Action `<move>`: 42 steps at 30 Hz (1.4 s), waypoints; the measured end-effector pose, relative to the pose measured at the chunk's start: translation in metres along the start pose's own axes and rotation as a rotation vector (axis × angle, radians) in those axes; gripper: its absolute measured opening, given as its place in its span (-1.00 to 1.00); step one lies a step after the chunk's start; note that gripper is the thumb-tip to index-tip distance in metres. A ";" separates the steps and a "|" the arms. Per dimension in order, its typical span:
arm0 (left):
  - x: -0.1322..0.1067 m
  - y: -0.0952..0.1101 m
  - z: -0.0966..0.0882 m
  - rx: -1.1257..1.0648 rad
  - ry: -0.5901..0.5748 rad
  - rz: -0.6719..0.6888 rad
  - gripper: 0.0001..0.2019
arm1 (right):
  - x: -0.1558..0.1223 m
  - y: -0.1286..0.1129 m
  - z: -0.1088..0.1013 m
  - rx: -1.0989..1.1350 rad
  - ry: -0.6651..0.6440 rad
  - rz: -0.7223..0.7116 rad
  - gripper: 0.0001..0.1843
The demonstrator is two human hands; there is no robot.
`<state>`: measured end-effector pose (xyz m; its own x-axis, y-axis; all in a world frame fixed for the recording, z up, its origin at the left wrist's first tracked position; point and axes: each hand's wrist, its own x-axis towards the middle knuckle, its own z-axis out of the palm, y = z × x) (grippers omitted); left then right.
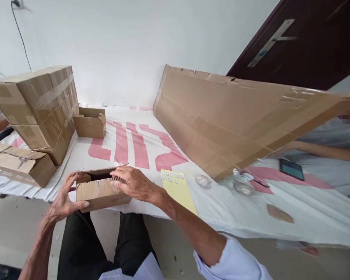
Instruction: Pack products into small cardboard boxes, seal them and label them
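A small cardboard box (100,194) rests at the table's front edge, partly over my lap, its top open and its inside dark. My left hand (64,196) clasps the left end, thumb along the front and fingers over the far corner. Across the top right lies my right hand (131,181), its fingers curled over the box's edge, where a ridged cut edge of cardboard shows. What is inside the box cannot be made out. To the right of it lies a yellow sheet (179,192) with several small pale stickers.
Taped cartons (43,105) are stacked at left, with a long box (20,161) before them and an open box (90,123) beside them. A large cardboard panel (236,124) leans at right. Beyond are tape rolls (203,181), a phone (291,169) and another person's arm (326,151).
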<state>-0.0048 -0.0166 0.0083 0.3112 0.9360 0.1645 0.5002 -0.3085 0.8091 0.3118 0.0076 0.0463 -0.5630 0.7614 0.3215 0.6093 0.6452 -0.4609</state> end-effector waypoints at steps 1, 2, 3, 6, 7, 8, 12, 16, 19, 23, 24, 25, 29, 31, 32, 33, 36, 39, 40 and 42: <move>0.000 0.001 0.001 0.000 0.004 -0.002 -0.21 | 0.003 -0.004 0.001 -0.009 -0.029 0.010 -0.74; 0.000 0.001 0.001 0.000 0.010 -0.004 -0.19 | 0.006 -0.008 0.002 -0.010 -0.049 0.018 -0.73; 0.000 0.002 0.002 0.000 0.020 -0.006 -0.18 | 0.008 -0.011 0.003 -0.005 -0.061 0.022 -0.74; 0.000 0.004 0.004 0.005 0.034 -0.010 -0.16 | 0.013 -0.019 0.006 0.020 -0.059 0.012 -0.80; 0.000 0.004 0.004 0.004 0.033 -0.011 -0.16 | 0.013 -0.020 0.007 0.028 -0.049 0.001 -0.82; 0.001 0.004 0.004 0.001 0.031 -0.013 -0.16 | 0.013 -0.021 0.009 0.036 -0.032 -0.010 -0.84; 0.002 0.004 0.004 -0.024 0.031 -0.019 -0.12 | 0.010 -0.019 0.016 0.072 0.061 -0.046 -0.85; 0.002 0.005 0.005 -0.031 0.033 -0.032 -0.13 | 0.005 -0.020 0.016 0.053 0.120 -0.093 -0.86; 0.002 0.002 0.004 -0.031 0.025 -0.029 -0.10 | -0.006 -0.028 0.014 -0.044 0.140 -0.158 -0.87; 0.002 -0.005 0.005 -0.025 0.001 0.026 -0.10 | -0.033 -0.044 0.021 -0.238 0.180 -0.280 -0.78; 0.002 -0.007 0.005 -0.025 0.002 0.043 -0.11 | -0.040 -0.047 0.026 -0.269 0.211 -0.306 -0.77; 0.002 -0.009 0.006 -0.023 0.007 0.056 -0.13 | -0.047 -0.050 0.031 -0.288 0.246 -0.327 -0.76; 0.001 -0.011 0.009 -0.005 0.033 0.077 -0.14 | -0.064 -0.051 0.050 -0.271 0.343 -0.352 -0.80; 0.000 -0.009 0.009 -0.002 0.027 0.089 -0.15 | -0.066 -0.050 0.052 -0.219 0.333 -0.334 -0.84; 0.000 -0.008 0.009 -0.001 0.022 0.094 -0.15 | -0.065 -0.049 0.051 -0.178 0.317 -0.321 -0.86; 0.000 -0.007 0.008 0.001 0.017 0.097 -0.16 | -0.064 -0.048 0.048 -0.130 0.294 -0.308 -0.87; -0.001 -0.006 0.007 0.010 0.012 0.101 -0.16 | -0.056 -0.042 0.033 0.025 0.212 -0.238 -0.80; -0.001 -0.007 0.008 0.003 0.018 0.108 -0.17 | -0.044 -0.032 0.016 0.099 0.088 -0.140 -0.72; -0.002 -0.008 0.009 -0.001 0.020 0.111 -0.17 | -0.039 -0.029 0.012 0.090 0.041 -0.115 -0.72; -0.003 -0.009 0.010 -0.004 0.024 0.112 -0.15 | -0.028 -0.021 0.008 0.022 -0.046 -0.093 -0.75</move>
<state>-0.0023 -0.0180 -0.0050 0.3452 0.8996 0.2674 0.4602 -0.4106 0.7872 0.3103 -0.0274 0.0409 -0.6418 0.6944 0.3255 0.5414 0.7109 -0.4489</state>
